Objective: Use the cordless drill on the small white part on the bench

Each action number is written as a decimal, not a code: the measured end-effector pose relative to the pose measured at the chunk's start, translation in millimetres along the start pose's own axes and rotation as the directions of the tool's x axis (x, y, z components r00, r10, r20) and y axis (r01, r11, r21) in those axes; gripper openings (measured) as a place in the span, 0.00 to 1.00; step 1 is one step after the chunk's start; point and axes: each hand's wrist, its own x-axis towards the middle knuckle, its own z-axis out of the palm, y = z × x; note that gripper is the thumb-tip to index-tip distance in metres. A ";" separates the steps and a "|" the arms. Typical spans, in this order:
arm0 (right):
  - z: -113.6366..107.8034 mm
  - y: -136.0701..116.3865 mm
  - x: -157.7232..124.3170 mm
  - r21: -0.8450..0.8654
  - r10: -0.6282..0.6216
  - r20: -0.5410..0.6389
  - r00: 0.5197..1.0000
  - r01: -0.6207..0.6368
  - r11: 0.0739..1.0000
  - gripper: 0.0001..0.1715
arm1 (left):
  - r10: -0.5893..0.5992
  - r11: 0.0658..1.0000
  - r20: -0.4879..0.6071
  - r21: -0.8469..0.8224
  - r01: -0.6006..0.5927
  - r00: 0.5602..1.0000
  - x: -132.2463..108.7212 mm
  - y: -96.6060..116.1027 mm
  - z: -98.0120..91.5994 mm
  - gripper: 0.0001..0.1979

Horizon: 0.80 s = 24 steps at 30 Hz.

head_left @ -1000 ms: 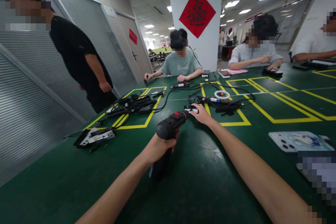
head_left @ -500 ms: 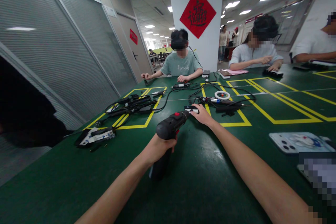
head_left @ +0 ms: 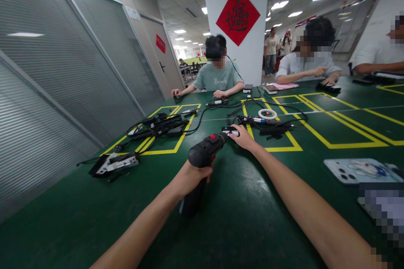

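- A black, red-buttoned drill (head_left: 204, 151) is held aimed toward the counter's (head_left: 246, 227) far edge.
- A small black-and-white piece (head_left: 227, 129), partly covered, is held at the drill's tip.

a door (head_left: 167, 61) is set left of the white pillar (head_left: 251, 56); a red diamond sign (head_left: 238, 15) is fixed on the pillar, a person (head_left: 219, 75) seated before it.

The table (head_left: 151, 235) spans the lower frame. At centre, the drill (head_left: 202, 153) is in the left hand (head_left: 192, 178), its front end at a small part (head_left: 232, 133) under the right hand's (head_left: 243, 138) fingers. Cables (head_left: 158, 128) lie left of centre, across taped lines (head_left: 160, 152); a ring (head_left: 267, 118) lies right of centre, beyond the right hand. A phone (head_left: 356, 171) lies at the right edge. Behind the table, upper centre, a person (head_left: 217, 77) sits before a pillar (head_left: 252, 65).
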 end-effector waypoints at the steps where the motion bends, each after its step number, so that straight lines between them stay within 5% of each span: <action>1: 0.2 0.2 0.0 -0.001 0.001 -0.001 1.000 -0.001 1.000 0.24 | -0.004 1.000 -0.001 0.000 0.004 1.000 0.0 -0.1 0.0 0.09; 24: 0.5 1.7 0.2 -0.005 -0.012 0.005 1.000 0.012 1.000 0.24 | -0.025 0.999 -0.026 0.019 0.026 0.999 -0.8 -2.2 -1.0 0.07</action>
